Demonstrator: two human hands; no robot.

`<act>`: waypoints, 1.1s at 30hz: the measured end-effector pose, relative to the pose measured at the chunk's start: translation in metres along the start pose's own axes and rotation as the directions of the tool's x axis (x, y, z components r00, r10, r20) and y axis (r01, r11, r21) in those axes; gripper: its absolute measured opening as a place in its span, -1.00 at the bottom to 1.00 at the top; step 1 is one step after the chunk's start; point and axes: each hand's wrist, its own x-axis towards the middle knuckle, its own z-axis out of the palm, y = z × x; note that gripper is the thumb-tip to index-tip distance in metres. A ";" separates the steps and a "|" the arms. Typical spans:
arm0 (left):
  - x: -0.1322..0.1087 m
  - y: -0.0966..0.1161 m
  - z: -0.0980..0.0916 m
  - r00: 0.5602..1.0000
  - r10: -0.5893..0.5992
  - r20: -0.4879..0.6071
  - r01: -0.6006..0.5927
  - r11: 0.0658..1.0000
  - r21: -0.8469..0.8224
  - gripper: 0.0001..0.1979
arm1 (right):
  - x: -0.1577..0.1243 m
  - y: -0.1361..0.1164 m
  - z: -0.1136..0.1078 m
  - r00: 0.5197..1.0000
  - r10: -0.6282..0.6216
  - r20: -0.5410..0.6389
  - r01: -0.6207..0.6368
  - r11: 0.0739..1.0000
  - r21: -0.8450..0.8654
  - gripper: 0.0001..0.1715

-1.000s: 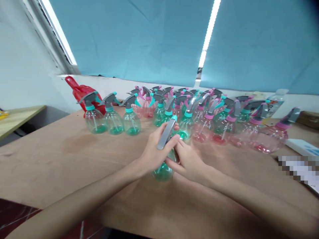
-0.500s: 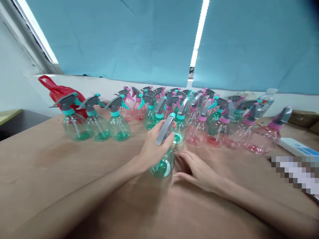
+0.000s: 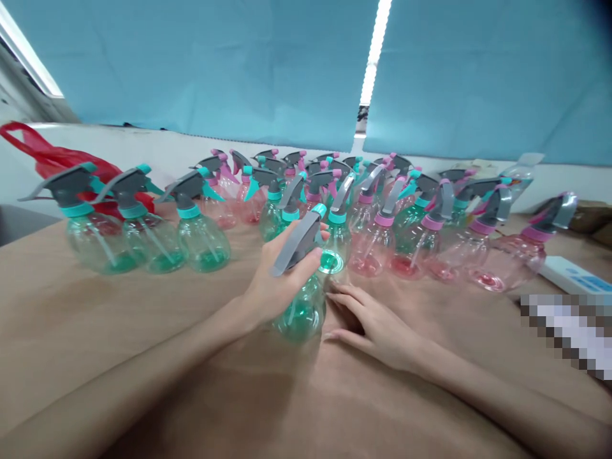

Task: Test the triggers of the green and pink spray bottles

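Note:
My left hand (image 3: pixel 282 274) is wrapped around the neck of a green spray bottle (image 3: pixel 301 315) with a grey trigger head and turquoise nozzle. The head leans to the upper right, and the hand hides its collar. To the right of this bottle, my right hand (image 3: pixel 377 322) rests low over the table, thumb and fingers apart, holding nothing. Its fingertips are close to the bottle; whether they touch it I cannot tell. Just behind stands another green spray bottle (image 3: pixel 335 245). A pink spray bottle (image 3: pixel 371 252) is beside that one.
Several pink and green spray bottles crowd the back of the brown table (image 3: pixel 62 338). Three green bottles, one a green spray bottle (image 3: pixel 203 242), line up at left before a red plastic bag (image 3: pixel 57 156). A white-and-blue box (image 3: pixel 568 274) lies at right. Blue curtain (image 3: pixel 215 70) hangs behind.
The view has shifted, so the left bottles appear larger and farther left. My left hand still grips the same spray bottle, and both hands appear slightly farther left in the picture.

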 end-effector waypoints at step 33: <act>0.001 0.002 0.002 0.996 0.084 0.019 -0.085 0.995 0.054 -0.79 | 0.001 0.003 0.001 0.999 0.006 0.042 -0.001 0.992 -0.125 -0.35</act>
